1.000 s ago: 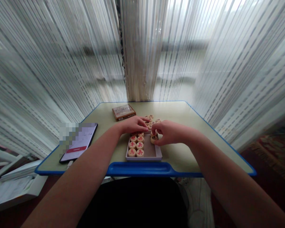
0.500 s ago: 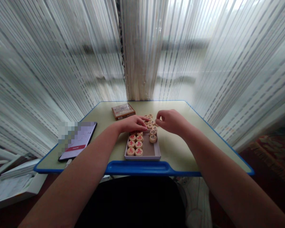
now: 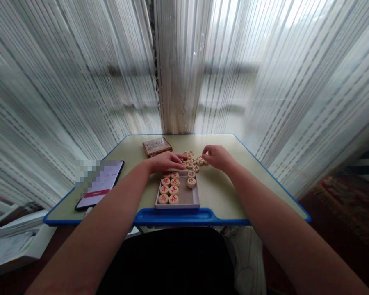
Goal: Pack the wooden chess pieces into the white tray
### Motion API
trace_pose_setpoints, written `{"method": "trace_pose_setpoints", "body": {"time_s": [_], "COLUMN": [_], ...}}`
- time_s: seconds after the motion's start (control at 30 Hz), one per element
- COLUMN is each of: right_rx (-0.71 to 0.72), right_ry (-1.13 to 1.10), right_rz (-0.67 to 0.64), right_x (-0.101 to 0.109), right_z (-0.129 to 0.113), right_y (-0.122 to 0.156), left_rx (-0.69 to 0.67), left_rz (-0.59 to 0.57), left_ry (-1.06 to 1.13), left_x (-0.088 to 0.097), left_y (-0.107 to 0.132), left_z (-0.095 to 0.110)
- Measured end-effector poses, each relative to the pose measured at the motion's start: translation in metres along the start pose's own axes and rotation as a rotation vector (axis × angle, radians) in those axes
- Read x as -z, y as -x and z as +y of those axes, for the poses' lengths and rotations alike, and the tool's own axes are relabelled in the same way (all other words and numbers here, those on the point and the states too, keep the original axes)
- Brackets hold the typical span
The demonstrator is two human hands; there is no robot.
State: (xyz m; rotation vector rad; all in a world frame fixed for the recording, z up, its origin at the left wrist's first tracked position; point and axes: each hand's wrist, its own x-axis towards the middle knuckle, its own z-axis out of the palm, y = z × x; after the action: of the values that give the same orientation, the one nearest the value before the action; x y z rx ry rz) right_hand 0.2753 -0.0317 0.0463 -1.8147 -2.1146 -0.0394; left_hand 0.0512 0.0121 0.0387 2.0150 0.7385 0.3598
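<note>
Beyond the shallow white box lie loose Chinese chess pieces, some with dark characters. My left hand is open, its fingers stretched over the left side of those pieces and the far end of the box; it hides part of both. At the right side of the loose pieces, the curled fingers of my right hand close on a chess piece at the tabletop. Inside the box, red-marked pieces fill two columns on the left. Two dark-marked pieces sit along its right side.
A brown-edged box lid lies at the back left. A phone with a lit screen rests at the left of the table, which has a blue rim. Sheer curtains hang behind.
The view has shifted a little, so the table and box appear further left. Dark-marked pieces near my right hand have spread apart. My left hand stays over the far end of the box.
</note>
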Motion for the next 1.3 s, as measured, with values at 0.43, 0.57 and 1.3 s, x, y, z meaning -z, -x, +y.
{"method": "trace_pose_setpoints", "body": {"time_s": [0.43, 0.57, 1.3], "right_rx": [-0.100, -0.073, -0.015], "right_ry": [0.014, 0.001, -0.022], "right_rz": [-0.009, -0.027, -0.069], "right_x": [-0.009, -0.010, -0.009], "right_z": [0.017, 0.017, 0.013], "right_y": [-0.004, -0.004, -0.003], "left_rx": [0.072, 0.067, 0.073], "left_rz": [0.233, 0.230, 0.268], "left_ry": [0.106, 0.097, 0.077], "left_x": [-0.002, -0.001, 0.000], "left_y": [-0.008, -0.011, -0.015], "left_z": [-0.019, -0.023, -0.028]}}
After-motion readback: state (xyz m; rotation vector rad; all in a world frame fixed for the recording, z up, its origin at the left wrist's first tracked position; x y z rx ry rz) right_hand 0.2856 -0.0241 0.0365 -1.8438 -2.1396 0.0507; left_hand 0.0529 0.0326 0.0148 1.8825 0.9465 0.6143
